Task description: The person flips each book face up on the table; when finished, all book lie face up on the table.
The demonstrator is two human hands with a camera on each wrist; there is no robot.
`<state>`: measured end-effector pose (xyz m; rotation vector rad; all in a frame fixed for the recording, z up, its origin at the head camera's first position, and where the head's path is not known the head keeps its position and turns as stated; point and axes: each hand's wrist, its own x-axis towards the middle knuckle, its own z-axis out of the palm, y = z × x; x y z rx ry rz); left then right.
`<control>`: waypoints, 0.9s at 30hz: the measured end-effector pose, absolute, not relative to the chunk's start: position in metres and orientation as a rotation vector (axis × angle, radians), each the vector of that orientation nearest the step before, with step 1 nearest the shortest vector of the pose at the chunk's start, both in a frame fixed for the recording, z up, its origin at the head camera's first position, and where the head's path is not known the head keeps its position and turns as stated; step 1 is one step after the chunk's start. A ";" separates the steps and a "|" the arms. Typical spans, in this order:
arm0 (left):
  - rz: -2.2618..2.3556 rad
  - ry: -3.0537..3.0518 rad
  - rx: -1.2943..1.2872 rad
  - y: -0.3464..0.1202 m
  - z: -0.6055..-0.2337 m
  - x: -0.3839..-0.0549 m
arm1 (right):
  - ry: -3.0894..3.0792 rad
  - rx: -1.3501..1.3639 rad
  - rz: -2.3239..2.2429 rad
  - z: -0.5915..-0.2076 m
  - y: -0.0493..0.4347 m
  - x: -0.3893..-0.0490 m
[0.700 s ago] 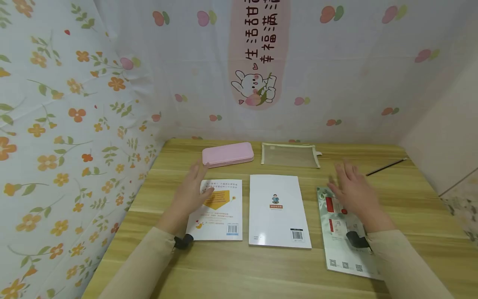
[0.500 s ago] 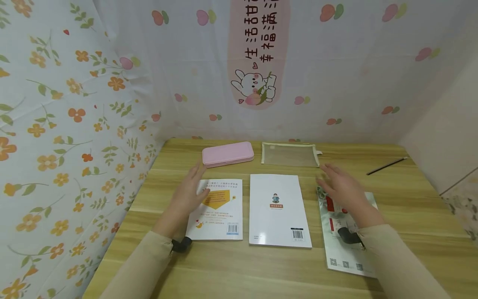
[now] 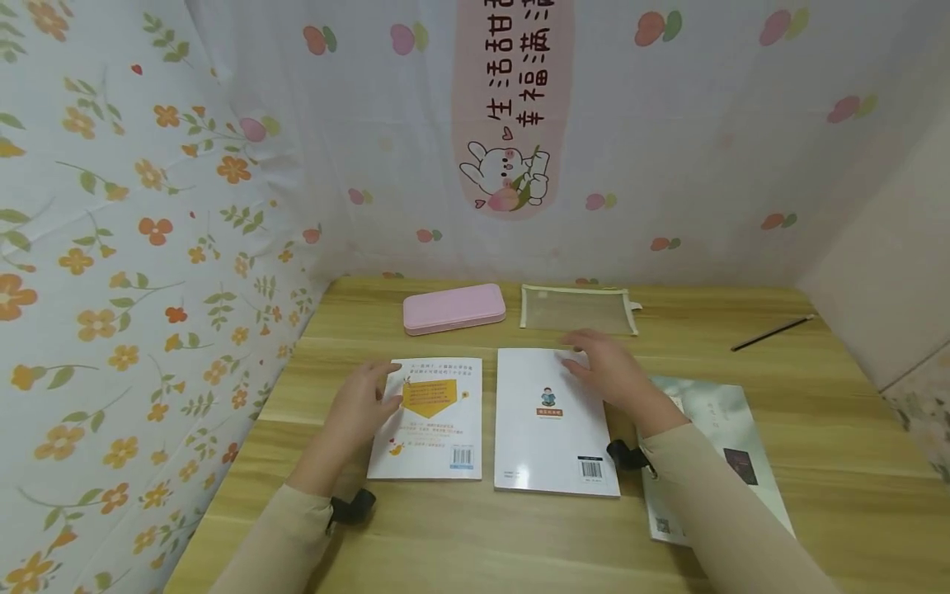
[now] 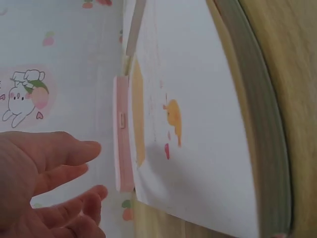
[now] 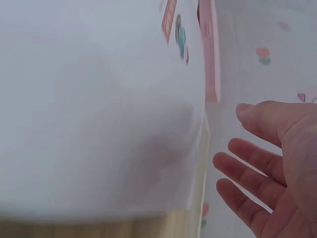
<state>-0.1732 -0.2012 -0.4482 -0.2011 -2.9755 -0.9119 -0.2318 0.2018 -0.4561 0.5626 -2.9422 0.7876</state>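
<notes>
My left hand [image 3: 358, 412] hovers at the left edge of a white book [image 3: 426, 445] with a yellow arrow-shaped panel and a barcode. Its fingers are loosely bent and hold nothing; in the left wrist view the hand [image 4: 54, 183] shows thumb and fingers apart beside the book [image 4: 208, 148]. My right hand [image 3: 612, 371] is over the upper right corner of the middle white book [image 3: 549, 450], which bears a small reading figure. In the right wrist view, the right hand [image 5: 267, 163] has its fingers spread with nothing between them, and the book [image 5: 99, 99] lies alongside.
A pale green book [image 3: 735, 437] lies at the right, partly under my right forearm. Behind the books are a pink pencil case [image 3: 454, 308] and a mesh zip pouch [image 3: 577, 312]. A dark pencil [image 3: 772, 332] lies at the far right. Floral cloth [image 3: 148, 247] hangs at the left.
My right hand has swept left from above the pale green book to the middle white book's corner. My left hand has drawn slightly back toward me. The books have stayed in place.
</notes>
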 end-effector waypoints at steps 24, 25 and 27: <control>-0.758 -3.272 -0.320 -0.219 -0.439 -0.134 | -2.996 0.961 0.813 -0.462 0.091 -0.252; -0.759 -3.273 -0.323 -0.219 -0.440 -0.134 | -3.004 0.960 0.810 -0.462 0.089 -0.253; -0.757 -3.272 -0.327 -0.220 -0.441 -0.132 | -3.018 0.961 0.784 -0.464 0.085 -0.255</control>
